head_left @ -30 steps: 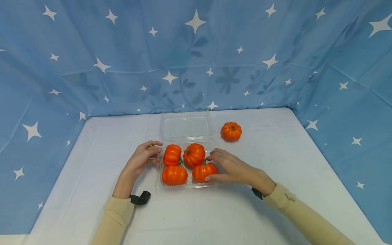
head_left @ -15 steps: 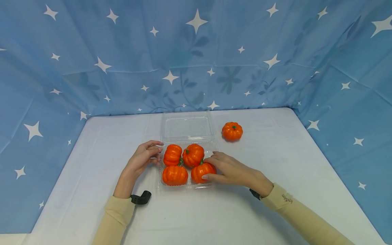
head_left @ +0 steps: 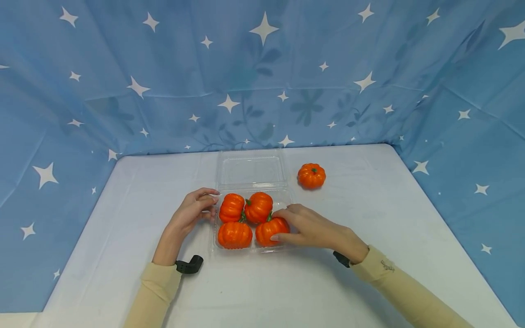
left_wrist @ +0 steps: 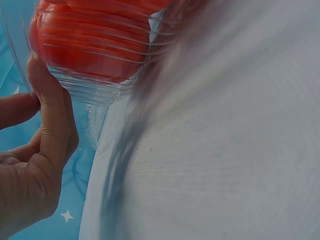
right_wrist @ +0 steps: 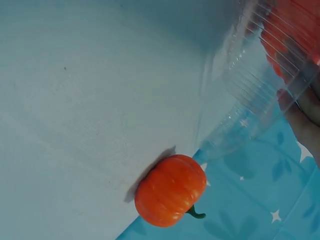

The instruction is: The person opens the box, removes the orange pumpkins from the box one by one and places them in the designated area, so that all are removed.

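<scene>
A clear plastic clamshell container (head_left: 252, 248) lies with its lid (head_left: 252, 169) folded back toward the curtain. Several small orange toy pumpkins sit in its base: back left (head_left: 231, 207), back right (head_left: 259, 207), front left (head_left: 235, 235) and front right (head_left: 268, 231). My left hand (head_left: 189, 213) pinches the container's left rim; in the left wrist view, thumb and finger (left_wrist: 47, 95) meet at that clear edge. With thumb in front and fingers behind, my right hand (head_left: 313, 228) grips the front right pumpkin inside the base. In the right wrist view, the container wall partly covers its fingertips.
Another orange pumpkin (head_left: 311, 176) with a green stem stands on the white tablecloth, right of the lid. A blue star-patterned curtain (head_left: 262, 82) rises behind the table and along both sides.
My right hand has shifted slightly left, bringing the front right pumpkin further into the container. The back right pumpkin has turned, its stem now pointing up and left. My left hand stays put.
</scene>
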Tool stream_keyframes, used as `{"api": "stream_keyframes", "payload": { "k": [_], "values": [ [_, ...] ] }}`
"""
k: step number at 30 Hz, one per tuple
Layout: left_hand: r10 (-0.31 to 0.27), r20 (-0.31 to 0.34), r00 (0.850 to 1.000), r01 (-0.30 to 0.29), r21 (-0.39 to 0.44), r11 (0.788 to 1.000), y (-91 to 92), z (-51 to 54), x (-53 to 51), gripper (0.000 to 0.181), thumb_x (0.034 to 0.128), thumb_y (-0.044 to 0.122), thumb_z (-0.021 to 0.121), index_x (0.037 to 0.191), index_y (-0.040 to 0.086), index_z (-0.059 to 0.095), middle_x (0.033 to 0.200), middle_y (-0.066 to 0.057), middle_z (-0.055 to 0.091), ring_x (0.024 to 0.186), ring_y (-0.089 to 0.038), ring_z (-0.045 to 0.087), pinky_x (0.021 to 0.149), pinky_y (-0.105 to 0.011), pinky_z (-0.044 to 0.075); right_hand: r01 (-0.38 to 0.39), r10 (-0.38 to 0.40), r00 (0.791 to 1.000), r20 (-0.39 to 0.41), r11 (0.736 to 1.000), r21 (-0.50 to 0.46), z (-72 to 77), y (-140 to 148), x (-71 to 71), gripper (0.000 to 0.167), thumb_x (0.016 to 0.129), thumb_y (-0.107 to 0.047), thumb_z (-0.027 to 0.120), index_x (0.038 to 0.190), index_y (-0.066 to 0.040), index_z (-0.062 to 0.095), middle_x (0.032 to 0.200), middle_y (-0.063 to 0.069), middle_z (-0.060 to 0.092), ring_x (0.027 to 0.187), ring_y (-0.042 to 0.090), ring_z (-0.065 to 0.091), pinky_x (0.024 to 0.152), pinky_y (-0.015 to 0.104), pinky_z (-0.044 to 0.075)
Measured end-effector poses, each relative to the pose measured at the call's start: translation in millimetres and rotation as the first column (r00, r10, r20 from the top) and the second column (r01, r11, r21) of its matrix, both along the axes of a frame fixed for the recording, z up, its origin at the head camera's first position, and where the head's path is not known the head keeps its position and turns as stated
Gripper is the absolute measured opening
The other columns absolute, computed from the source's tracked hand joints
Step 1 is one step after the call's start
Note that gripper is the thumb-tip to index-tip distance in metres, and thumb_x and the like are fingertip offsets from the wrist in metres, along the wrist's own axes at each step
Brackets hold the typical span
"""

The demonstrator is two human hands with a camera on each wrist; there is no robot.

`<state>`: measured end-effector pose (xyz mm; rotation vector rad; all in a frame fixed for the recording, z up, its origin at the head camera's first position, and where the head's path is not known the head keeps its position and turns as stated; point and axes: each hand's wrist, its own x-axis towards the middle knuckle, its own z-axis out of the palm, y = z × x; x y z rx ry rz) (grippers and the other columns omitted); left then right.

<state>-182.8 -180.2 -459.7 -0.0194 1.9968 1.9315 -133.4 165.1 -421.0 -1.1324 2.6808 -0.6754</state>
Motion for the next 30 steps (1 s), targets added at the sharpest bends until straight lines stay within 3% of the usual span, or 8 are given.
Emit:
{"api": "stream_keyframes", "payload": {
  "k": [2, 9, 18, 30],
  "values": [
    [-0.007, -0.003, 1.0, 0.007, 0.002, 1.0, 0.2, -0.1, 0.2, 0.04, 0.1034, 0.009, 0.055, 0.138, -0.009, 0.047, 0.078, -0.002, 0.064, 0.063, -0.014, 0.057, 0.06, -0.027, 0.057, 0.009, -0.009, 1.0, 0.026, 1.0, -0.015, 3.0, 1.5, 0.4, 0.05, 0.095, -0.049, 0.07, 0.129, -0.012, 0.066, 0.119, -0.001, 0.071, 0.108, 0.019, 0.064, 0.096, 0.039, 0.057],
    [-0.008, -0.007, 1.0, 0.008, 0.002, 1.0, -0.7, -1.4, 0.0, 0.036, 0.1042, 0.007, 0.051, 0.137, -0.007, 0.049, 0.086, -0.007, 0.065, 0.065, -0.015, 0.058, 0.06, -0.027, 0.058, 0.025, -0.018, 0.994, 0.106, 0.997, -0.068, 10.5, 6.4, 2.2, 0.056, 0.092, -0.048, 0.075, 0.135, -0.014, 0.062, 0.13, -0.001, 0.066, 0.119, 0.018, 0.063, 0.102, 0.041, 0.056],
    [-0.006, -0.012, 1.0, 0.006, -0.009, 1.0, -1.9, -1.2, 0.2, 0.037, 0.1042, 0.007, 0.051, 0.138, -0.009, 0.047, 0.085, -0.006, 0.064, 0.065, -0.014, 0.057, 0.061, -0.026, 0.057, 0.04, -0.021, 0.987, 0.16, 0.992, -0.116, 15.5, 9.0, 4.4, 0.071, 0.085, -0.029, 0.086, 0.144, -0.006, 0.055, 0.136, 0.005, 0.056, 0.121, 0.021, 0.06, 0.1, 0.041, 0.057],
    [0.014, -0.001, 1.0, -0.014, -0.009, 1.0, -3.3, -0.6, -0.8, 0.036, 0.1046, 0.009, 0.051, 0.138, -0.006, 0.048, 0.082, -0.002, 0.065, 0.065, -0.014, 0.057, 0.061, -0.026, 0.057, 0.008, 0.016, 0.991, 0.134, 0.984, -0.179, 13.5, 10.1, -0.6, 0.072, 0.08, -0.023, 0.09, 0.141, -0.009, 0.054, 0.14, 0.003, 0.056, 0.129, 0.021, 0.056, 0.104, 0.04, 0.054]
  ]
}}
